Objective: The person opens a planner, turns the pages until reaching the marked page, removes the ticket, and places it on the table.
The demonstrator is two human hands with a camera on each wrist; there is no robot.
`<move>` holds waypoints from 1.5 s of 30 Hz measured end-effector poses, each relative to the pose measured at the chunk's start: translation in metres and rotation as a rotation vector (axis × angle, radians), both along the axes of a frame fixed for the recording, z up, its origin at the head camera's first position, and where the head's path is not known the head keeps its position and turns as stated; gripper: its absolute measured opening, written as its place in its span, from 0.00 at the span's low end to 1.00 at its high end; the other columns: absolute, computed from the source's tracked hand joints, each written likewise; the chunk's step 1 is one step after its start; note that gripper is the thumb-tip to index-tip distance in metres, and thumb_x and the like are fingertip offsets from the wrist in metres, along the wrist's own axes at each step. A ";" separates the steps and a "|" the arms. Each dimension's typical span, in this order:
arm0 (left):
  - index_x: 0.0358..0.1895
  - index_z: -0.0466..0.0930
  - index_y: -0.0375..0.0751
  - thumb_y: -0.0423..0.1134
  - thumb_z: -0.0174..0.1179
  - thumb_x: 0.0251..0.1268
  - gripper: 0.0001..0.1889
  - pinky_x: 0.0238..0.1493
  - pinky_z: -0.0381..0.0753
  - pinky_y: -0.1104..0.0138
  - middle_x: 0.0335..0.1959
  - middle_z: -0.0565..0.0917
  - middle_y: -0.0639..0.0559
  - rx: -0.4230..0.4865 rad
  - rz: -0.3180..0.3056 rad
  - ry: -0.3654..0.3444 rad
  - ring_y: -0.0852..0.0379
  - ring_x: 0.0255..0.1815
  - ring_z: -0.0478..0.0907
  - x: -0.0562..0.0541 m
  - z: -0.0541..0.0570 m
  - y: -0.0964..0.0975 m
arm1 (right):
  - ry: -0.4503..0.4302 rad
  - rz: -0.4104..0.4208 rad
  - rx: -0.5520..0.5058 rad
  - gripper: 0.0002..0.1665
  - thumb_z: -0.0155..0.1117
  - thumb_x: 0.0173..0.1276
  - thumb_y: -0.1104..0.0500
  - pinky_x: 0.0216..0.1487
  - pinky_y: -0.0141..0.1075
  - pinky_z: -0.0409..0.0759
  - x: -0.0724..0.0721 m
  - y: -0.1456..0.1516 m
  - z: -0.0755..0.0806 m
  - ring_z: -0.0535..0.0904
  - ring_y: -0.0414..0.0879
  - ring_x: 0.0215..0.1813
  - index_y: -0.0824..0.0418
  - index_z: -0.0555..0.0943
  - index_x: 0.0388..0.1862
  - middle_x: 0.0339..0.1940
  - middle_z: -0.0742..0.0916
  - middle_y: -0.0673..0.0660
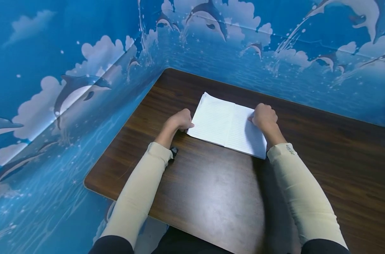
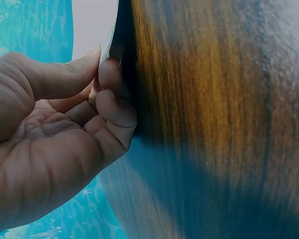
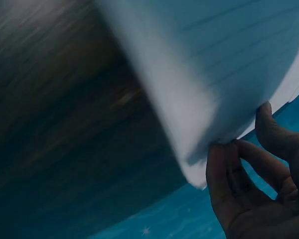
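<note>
An open notebook [image 1: 213, 118] with white ruled pages lies on the dark wooden table. My left hand [image 1: 181, 119] is at its near left corner; in the left wrist view the thumb and curled fingers pinch the page edge [image 2: 93, 27]. At the right page, my right hand [image 1: 265, 115] holds the outer edge with the thumb over the paper. Seen from the right wrist, the thumb and bent fingertips meet the edge of the lined page [image 3: 239, 69], and the hand [image 3: 259, 191] casts a shadow on it.
The brown wood-grain table [image 1: 211, 197] has rounded corners and a glossy reflection near its front. Blue walls [image 1: 94, 116] printed with dolphins and clouds border its left and far sides. Pale sleeves [image 1: 138, 190] cover both forearms, and a small black object [image 1: 174, 151] shows at the left wrist.
</note>
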State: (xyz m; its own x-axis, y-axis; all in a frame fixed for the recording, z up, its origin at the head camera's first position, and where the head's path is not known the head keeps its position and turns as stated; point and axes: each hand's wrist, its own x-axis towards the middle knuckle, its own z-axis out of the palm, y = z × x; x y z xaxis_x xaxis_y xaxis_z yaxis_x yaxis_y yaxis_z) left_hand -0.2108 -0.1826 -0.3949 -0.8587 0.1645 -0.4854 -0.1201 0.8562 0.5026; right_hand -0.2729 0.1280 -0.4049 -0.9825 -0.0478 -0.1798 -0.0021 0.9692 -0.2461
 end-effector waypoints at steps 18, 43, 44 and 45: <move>0.20 0.71 0.41 0.33 0.56 0.82 0.22 0.31 0.74 0.66 0.20 0.79 0.49 -0.041 0.015 0.003 0.56 0.23 0.74 -0.002 0.000 0.005 | -0.053 -0.032 0.038 0.34 0.73 0.75 0.45 0.52 0.60 0.83 0.007 0.033 0.001 0.79 0.64 0.46 0.75 0.81 0.58 0.52 0.84 0.74; 0.27 0.75 0.36 0.34 0.54 0.83 0.18 0.34 0.76 0.64 0.23 0.80 0.47 -0.061 0.000 0.000 0.54 0.27 0.76 0.000 0.003 0.005 | -0.099 -0.272 -0.334 0.39 0.76 0.72 0.54 0.76 0.62 0.73 0.011 0.033 -0.003 0.71 0.69 0.75 0.65 0.75 0.77 0.81 0.72 0.72; 0.25 0.75 0.37 0.34 0.55 0.83 0.19 0.34 0.76 0.65 0.22 0.80 0.47 -0.063 -0.004 0.007 0.54 0.26 0.76 0.000 0.002 0.005 | -0.109 -0.290 -0.359 0.39 0.77 0.72 0.54 0.75 0.61 0.75 0.010 0.034 -0.004 0.72 0.68 0.74 0.65 0.75 0.77 0.80 0.73 0.71; 0.23 0.74 0.38 0.34 0.55 0.82 0.20 0.33 0.76 0.65 0.21 0.79 0.48 -0.063 -0.005 0.010 0.54 0.25 0.76 0.000 0.001 0.005 | -0.121 -0.309 -0.384 0.39 0.77 0.71 0.54 0.74 0.60 0.76 0.010 0.035 -0.004 0.73 0.67 0.73 0.65 0.74 0.77 0.79 0.73 0.71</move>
